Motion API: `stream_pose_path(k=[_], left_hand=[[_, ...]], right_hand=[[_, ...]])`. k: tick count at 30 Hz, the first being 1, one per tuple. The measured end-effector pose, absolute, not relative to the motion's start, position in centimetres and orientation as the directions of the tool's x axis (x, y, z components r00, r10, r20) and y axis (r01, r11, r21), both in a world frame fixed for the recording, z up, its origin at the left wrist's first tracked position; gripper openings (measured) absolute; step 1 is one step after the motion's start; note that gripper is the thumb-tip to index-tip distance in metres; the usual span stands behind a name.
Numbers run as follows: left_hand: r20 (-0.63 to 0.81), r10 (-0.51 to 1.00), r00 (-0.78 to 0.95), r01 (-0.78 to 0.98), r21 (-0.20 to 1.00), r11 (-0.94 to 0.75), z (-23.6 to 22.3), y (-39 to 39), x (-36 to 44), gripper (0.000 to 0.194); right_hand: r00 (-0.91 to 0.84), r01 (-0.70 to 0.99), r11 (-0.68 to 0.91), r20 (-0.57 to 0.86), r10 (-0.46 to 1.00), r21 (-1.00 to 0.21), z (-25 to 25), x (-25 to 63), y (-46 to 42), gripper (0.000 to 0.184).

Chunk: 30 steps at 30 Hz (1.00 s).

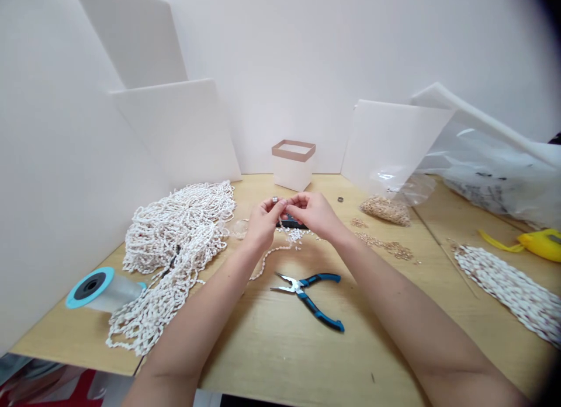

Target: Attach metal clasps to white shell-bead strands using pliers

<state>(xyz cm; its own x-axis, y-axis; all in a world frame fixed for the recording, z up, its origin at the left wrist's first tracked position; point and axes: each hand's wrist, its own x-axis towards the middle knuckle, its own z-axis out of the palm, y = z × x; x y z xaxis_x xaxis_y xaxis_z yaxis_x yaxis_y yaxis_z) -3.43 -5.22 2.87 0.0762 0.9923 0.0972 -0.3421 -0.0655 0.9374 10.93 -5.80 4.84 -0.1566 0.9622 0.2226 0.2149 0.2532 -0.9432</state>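
My left hand [264,221] and my right hand [316,213] meet above the table, thumbs and fingertips pinched close together. From the left fingers a strand of small white beads [277,250] hangs and curves down to the tabletop, passing behind the left forearm. Whatever the right fingers pinch is too small to make out. Loose white beads [296,235] lie just below the hands, beside a dark tray [293,222] that the hands partly cover. Nearer to me, blue-and-black long-nose pliers [300,286] rest with their jaws apart, touched by neither hand.
Left are a heap of white beaded strands [179,220] and a spool of clear line [116,293]. A white box [292,173] stands behind. Right are small gold-coloured pieces [397,249], a bag of them [385,210], a strand bundle [508,290] and a yellow tape measure [541,243].
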Motion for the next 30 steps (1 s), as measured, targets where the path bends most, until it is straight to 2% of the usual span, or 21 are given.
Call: stream_pose_path(k=[4, 10, 16, 20, 26, 30], left_hand=[[0.052, 0.995, 0.089, -0.357, 0.934, -0.017, 2.0, -4.5, -3.5, 0.040], [0.073, 0.996, 0.058, -0.337, 0.940, -0.050, 2.9, -4.8, -3.9, 0.044], [0.200, 0.979, -0.032, -0.277, 0.940, -0.201, 4.9, -6.4, -4.1, 0.038], [0.256, 0.966, -0.040, -0.300, 0.919, -0.256, 6.3, -7.7, -3.9, 0.035], [0.292, 0.956, -0.008, -0.352, 0.894, -0.276, 7.3, -9.0, -3.7, 0.032], [0.244, 0.967, 0.074, -0.418, 0.888, -0.192, 8.2, -9.8, -3.9, 0.030]], right_hand=[[-0.070, 0.175, 0.209, 0.200, 0.977, -0.962, 3.9, 10.4, -5.5, 0.026], [0.040, 0.126, 0.246, 0.252, 0.967, -0.961, 3.6, 9.6, -6.0, 0.035], [0.114, 0.245, 0.401, 0.437, 0.892, -0.883, 4.8, 9.2, -8.1, 0.025], [0.118, 0.316, 0.480, 0.536, 0.836, -0.819, 5.8, 9.0, -9.6, 0.019], [0.110, 0.166, 0.479, 0.499, 0.859, -0.862, 7.0, 9.0, -10.3, 0.014], [-0.012, -0.076, 0.379, 0.381, 0.925, -0.922, 8.1, 9.9, -10.1, 0.019]])
